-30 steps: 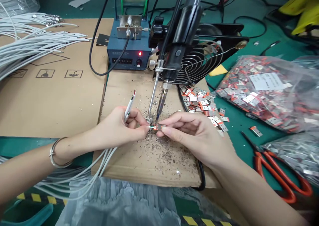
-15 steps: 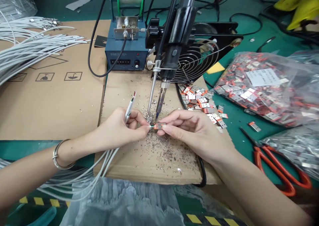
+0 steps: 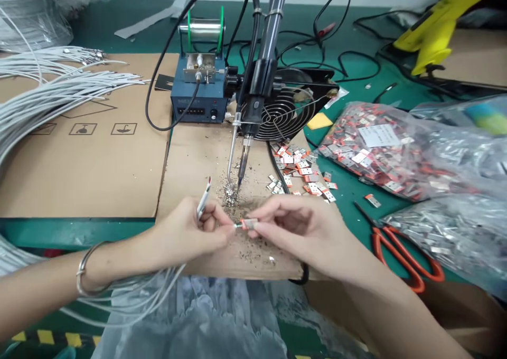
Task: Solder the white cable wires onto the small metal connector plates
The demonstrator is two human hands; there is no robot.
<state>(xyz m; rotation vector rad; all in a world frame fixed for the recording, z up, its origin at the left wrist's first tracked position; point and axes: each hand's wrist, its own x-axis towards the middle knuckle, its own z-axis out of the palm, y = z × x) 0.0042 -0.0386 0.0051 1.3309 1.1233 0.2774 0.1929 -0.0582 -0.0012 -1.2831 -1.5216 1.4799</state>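
Note:
My left hand (image 3: 198, 227) pinches the wire end of a white cable between thumb and forefinger. Another stripped white cable end (image 3: 204, 198) sticks up out of the same hand, and more white cables (image 3: 166, 290) trail below it. With thumb and fingertips, my right hand (image 3: 301, 224) grips a small orange and silver USB connector (image 3: 249, 224). The thin wires meet the connector between my hands; whether they are joined cannot be made out. Just above and apart from the connector points the tip of a mounted soldering iron (image 3: 242, 163), beside a bent solder feed tube (image 3: 231, 156).
A blue solder feeder (image 3: 198, 97) with a solder spool (image 3: 205, 30) stands behind, next to a black fan (image 3: 285, 113). Loose connectors (image 3: 304, 169), a bag of connectors (image 3: 380, 142) and orange-handled scissors (image 3: 404, 253) lie to the right. Bundled white cables (image 3: 67, 84) lie left.
Both hands have drawn the connector and wires toward me, away from the iron tip. The camera view has shifted, showing more of the table's back.

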